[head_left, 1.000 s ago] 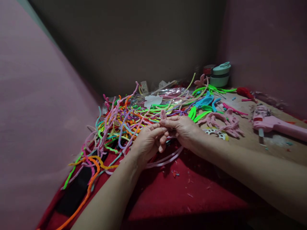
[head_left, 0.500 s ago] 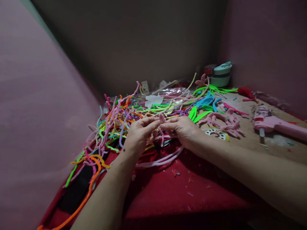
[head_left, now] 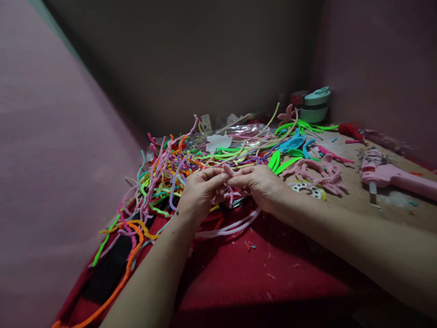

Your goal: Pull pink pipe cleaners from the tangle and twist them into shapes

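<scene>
Between my two hands is a pink pipe cleaner (head_left: 228, 171), bent into a small loop at its top. My left hand (head_left: 204, 184) pinches it with thumb and forefinger; the other fingers curl underneath. From the right, my right hand (head_left: 256, 183) grips the same piece, its fingertips almost touching those of the left. A length of pink hangs below the fingertips. Just beyond the hands spreads a tangled heap of coloured pipe cleaners (head_left: 164, 168). Long white-pink pipe cleaners (head_left: 227, 231) curve on the red cloth below the hands.
On the right lie a pink glue gun (head_left: 385, 175), a white-and-yellow spool (head_left: 307, 190) and bent pink pipe-cleaner shapes (head_left: 324, 173). Green leaf shapes (head_left: 282, 165) and blue ones (head_left: 292, 143) sit behind. A mint-green container (head_left: 314, 105) stands at the back. Red cloth (head_left: 273, 282) covers the front.
The pink loop between my fingertips has tipped to the left and sits slightly lower. Both hands keep their pinch, with only small finger shifts.
</scene>
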The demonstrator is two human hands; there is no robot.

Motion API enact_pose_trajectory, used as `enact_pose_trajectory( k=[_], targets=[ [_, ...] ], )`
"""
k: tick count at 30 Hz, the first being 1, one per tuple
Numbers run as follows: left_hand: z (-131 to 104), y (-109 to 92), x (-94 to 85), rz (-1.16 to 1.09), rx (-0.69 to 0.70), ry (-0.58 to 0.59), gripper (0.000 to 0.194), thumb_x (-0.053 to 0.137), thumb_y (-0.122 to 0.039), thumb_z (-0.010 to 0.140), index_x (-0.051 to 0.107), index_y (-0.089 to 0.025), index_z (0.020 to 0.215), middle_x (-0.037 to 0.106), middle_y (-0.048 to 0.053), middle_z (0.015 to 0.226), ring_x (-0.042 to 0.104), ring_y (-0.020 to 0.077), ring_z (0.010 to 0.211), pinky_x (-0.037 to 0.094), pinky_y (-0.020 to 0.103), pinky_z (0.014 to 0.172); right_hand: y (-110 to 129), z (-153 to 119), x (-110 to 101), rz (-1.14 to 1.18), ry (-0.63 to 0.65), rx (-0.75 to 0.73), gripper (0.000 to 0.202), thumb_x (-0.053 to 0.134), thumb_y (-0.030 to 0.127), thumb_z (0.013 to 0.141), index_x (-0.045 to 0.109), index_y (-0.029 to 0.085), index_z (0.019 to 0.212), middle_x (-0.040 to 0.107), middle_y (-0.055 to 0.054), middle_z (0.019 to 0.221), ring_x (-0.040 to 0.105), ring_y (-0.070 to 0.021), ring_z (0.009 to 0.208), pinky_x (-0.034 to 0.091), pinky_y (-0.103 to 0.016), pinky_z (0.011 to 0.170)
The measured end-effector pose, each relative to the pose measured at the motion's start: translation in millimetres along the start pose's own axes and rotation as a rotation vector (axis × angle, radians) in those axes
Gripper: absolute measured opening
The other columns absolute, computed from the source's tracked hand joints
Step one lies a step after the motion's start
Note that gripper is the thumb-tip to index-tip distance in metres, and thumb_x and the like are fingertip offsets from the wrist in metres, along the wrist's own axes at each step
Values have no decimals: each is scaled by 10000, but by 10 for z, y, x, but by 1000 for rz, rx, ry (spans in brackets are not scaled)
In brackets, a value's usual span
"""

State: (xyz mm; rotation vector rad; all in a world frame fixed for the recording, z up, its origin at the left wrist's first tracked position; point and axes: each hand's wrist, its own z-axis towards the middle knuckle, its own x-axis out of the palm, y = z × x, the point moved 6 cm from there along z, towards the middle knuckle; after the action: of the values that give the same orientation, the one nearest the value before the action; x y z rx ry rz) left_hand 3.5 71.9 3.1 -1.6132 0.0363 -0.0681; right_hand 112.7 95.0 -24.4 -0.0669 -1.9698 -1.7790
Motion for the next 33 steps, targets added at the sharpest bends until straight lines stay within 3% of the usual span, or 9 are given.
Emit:
enact_pose_trajectory(
  k=[12, 20, 25, 33],
  targets=[
    [-31, -7, 24, 256, -105, -46, 102, 590, -200, 627, 547, -141, 555, 411, -54, 346, 292, 34, 283, 198, 156, 315, 86, -67, -25, -309, -114, -140, 91, 634, 176, 535, 562, 145, 491, 501, 48, 477, 407, -68, 475, 323, -229, 513],
    [-10, 148, 57, 137, -221, 37, 62, 551, -194, 610, 495, -182, 584, 307, -89, 362, 221, 40, 281, 174, 165, 289, 99, -80, -18, -521, -138, -165, 86, 595, 148, 585, 574, 143, 502, 518, 19, 495, 424, -83, 499, 317, -226, 499],
    [-23, 103, 34, 137, -201, 28, 103, 538, -156, 596, 484, -194, 676, 333, -91, 422, 247, 39, 321, 189, 149, 319, 53, -66, -3, -483, -102, -145, 94, 615, 168, 575, 563, 141, 502, 511, 26, 492, 413, -77, 489, 309, -226, 486],
    [-44, 8, 56, 275, -127, 74, 100, 540, -133, 596, 465, -177, 644, 352, -91, 443, 273, 20, 342, 181, 133, 335, -73, -51, 29, -246, 4, -30, 113, 640, 146, 523, 529, 147, 502, 465, 56, 412, 383, -58, 401, 269, -217, 438]
  ],
)
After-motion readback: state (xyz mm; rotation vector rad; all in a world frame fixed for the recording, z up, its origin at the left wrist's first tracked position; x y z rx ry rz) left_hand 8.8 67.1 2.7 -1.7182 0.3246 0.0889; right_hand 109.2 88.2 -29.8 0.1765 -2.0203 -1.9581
